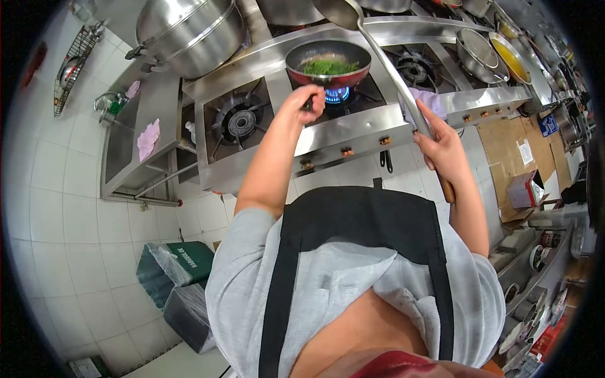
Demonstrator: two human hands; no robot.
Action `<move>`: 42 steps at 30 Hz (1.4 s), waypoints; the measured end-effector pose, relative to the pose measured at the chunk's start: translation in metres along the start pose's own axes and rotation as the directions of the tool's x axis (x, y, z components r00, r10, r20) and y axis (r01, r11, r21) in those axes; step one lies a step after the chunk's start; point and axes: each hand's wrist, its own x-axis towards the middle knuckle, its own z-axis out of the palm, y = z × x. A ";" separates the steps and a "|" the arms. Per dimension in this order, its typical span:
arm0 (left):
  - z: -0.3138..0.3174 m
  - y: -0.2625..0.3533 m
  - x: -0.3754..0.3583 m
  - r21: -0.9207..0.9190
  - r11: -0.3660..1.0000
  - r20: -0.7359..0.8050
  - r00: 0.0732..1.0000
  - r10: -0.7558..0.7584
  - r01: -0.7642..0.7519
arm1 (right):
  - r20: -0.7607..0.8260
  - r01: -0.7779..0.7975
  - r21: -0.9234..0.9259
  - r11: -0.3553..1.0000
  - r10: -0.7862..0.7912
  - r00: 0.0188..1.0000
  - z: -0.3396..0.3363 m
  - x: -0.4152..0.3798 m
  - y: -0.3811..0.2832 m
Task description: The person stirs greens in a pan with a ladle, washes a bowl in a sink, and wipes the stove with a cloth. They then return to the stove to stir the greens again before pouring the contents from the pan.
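My left hand (305,104) is wrapped round the dark handle of a red pan (343,80). Chopped greens (329,66) lie inside the pan, which is over a burner with a blue flame (337,95). My right hand (439,140) grips the long metal shaft of a ladle (395,75), whose wooden end (446,189) sticks out below the hand. The ladle's bowl (339,11) is up beyond the pan's far rim, in the upper middle of the view.
Unlit burners (241,120) (416,68) flank the pan. A large steel steamer pot (189,34) stands at the back left, and a strainer on a pot (479,50) at the right. A pink cloth (149,139) lies on the left counter; bins (189,258) stand below.
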 end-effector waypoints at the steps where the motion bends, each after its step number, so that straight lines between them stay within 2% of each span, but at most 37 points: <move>1: 0.018 -0.005 -0.009 0.013 0.997 -0.015 0.997 0.072 -0.071 | 0.000 0.015 0.018 1.000 -0.015 1.000 0.002 0.002 -0.002; 3: 0.001 -0.024 -0.032 0.218 0.966 0.133 0.985 0.112 -0.140 | -0.008 0.022 -0.016 1.000 -0.022 1.000 0.000 -0.004 -0.005; 4: -0.015 -0.041 -0.049 0.289 0.937 0.150 0.976 0.157 -0.195 | -0.015 0.028 -0.044 0.999 -0.029 0.999 -0.001 -0.009 -0.006; 5: -0.004 -0.056 -0.079 0.257 0.957 -0.101 0.982 0.163 -0.132 | -0.022 0.041 -0.044 0.998 -0.042 0.999 -0.003 -0.010 -0.004; 6: -0.011 -0.066 -0.091 0.187 0.972 -0.056 0.986 0.155 -0.142 | -0.033 0.011 -0.054 0.998 -0.013 0.999 -0.006 -0.013 0.002; 9: -0.027 -0.073 -0.080 0.182 0.978 -0.088 0.989 0.122 -0.104 | -0.014 -0.103 -0.061 0.993 0.103 0.995 -0.006 -0.013 0.020; 10: -0.030 -0.074 -0.070 0.087 0.991 -0.029 0.994 0.101 -0.098 | -0.020 -0.110 -0.091 0.990 0.109 0.994 -0.004 -0.008 0.022; 11: -0.034 -0.077 -0.063 0.086 0.992 -0.030 0.995 0.098 -0.095 | -0.029 -0.121 -0.119 0.985 0.118 0.993 -0.002 -0.004 0.025; 13: -0.044 -0.088 -0.055 0.207 0.965 -0.040 0.984 0.176 -0.164 | -0.014 -0.138 -0.158 0.978 0.138 0.990 0.003 0.010 0.037; 15: -0.058 -0.093 -0.052 0.202 0.966 -0.045 0.983 0.176 -0.164 | 0.018 -0.134 -0.239 0.962 0.142 0.990 0.008 0.033 0.051; 16: -0.063 -0.096 -0.053 0.202 0.969 -0.067 0.985 0.158 -0.142 | 0.025 -0.138 -0.243 0.960 0.148 0.989 0.011 0.046 0.056; 18: -0.067 -0.099 -0.058 0.219 0.973 -0.104 0.989 0.103 -0.078 | 0.059 -0.122 -0.413 0.902 0.160 0.985 0.021 0.076 0.069; 19: -0.070 -0.100 -0.057 0.221 0.972 -0.106 0.989 0.102 -0.076 | 0.058 -0.123 -0.410 0.904 0.161 0.985 0.030 0.093 0.088; 21: -0.077 -0.104 -0.053 0.241 0.968 -0.115 0.988 0.099 -0.069 | 0.077 0.124 -0.738 0.663 -0.099 0.992 0.045 0.119 0.122; 22: -0.074 -0.103 -0.053 0.237 0.969 -0.113 0.989 0.099 -0.069 | 0.078 0.123 -0.741 0.660 -0.097 0.992 0.048 0.115 0.118; 24: -0.065 -0.095 -0.057 0.253 0.965 -0.134 0.985 0.109 -0.072 | 0.157 0.078 -0.829 0.554 0.097 0.983 0.053 0.096 0.099; 25: -0.067 -0.094 -0.056 0.254 0.965 -0.136 0.985 0.109 -0.072 | 0.157 0.078 -0.828 0.555 0.097 0.983 0.047 0.083 0.087; 27: -0.070 -0.092 -0.054 0.296 0.954 -0.161 0.983 0.089 -0.038 | 0.240 -0.031 -0.613 0.789 0.223 0.945 0.022 0.056 0.057; 28: -0.071 -0.092 -0.054 0.292 0.956 -0.163 0.983 0.083 -0.032 | 0.241 -0.036 -0.614 0.788 0.230 0.943 0.015 0.051 0.045; 30: -0.072 -0.092 -0.056 0.265 0.963 -0.153 0.984 0.097 -0.053 | 0.142 -0.203 -0.582 0.787 0.345 0.928 0.005 0.043 0.030; 31: -0.072 -0.095 -0.057 0.260 0.964 -0.155 0.983 0.093 -0.051 | 0.144 -0.206 -0.584 0.785 0.350 0.926 -0.001 0.047 0.044; 32: -0.072 -0.096 -0.058 0.179 0.982 -0.136 0.986 0.093 -0.068 | 0.121 -0.012 -0.603 0.798 0.106 0.987 -0.008 0.060 0.071; 33: -0.070 -0.097 -0.058 0.099 0.991 -0.116 0.989 0.097 -0.085 | 0.102 0.179 -0.624 0.760 -0.148 0.984 -0.014 0.074 0.097; 34: -0.067 -0.098 -0.061 0.053 0.996 -0.116 0.990 0.081 -0.075 | 0.126 0.268 -0.623 0.735 -0.244 0.962 -0.009 0.083 0.101; 35: -0.067 -0.098 -0.061 0.058 0.995 -0.115 0.990 0.083 -0.076 | 0.123 0.269 -0.622 0.736 -0.247 0.961 -0.008 0.083 0.104; 36: -0.070 -0.100 -0.060 0.018 0.999 -0.088 0.995 0.053 -0.052 | 0.123 0.013 -0.409 0.913 0.041 0.992 -0.003 0.083 0.107; 37: -0.072 -0.102 -0.059 -0.022 0.999 -0.060 0.998 0.025 -0.026 | 0.197 -0.283 -0.178 0.943 0.316 0.928 0.007 0.079 0.099; 38: -0.072 -0.104 -0.059 -0.066 0.998 -0.040 0.999 0.019 -0.022 | 0.258 -0.350 0.002 0.937 0.338 0.905 0.018 0.065 0.081; 39: -0.072 -0.103 -0.058 -0.066 0.998 -0.044 0.999 0.020 -0.023 | 0.262 -0.350 0.003 0.937 0.337 0.904 0.017 0.056 0.074; 41: -0.073 -0.104 -0.056 -0.079 0.997 -0.066 0.998 0.006 -0.011 | 0.377 -0.407 0.066 0.911 0.355 0.855 0.015 0.040 0.064; 42: -0.073 -0.103 -0.055 -0.082 0.997 -0.069 0.998 0.001 -0.007 | 0.396 -0.378 0.034 0.925 0.335 0.855 0.014 0.033 0.058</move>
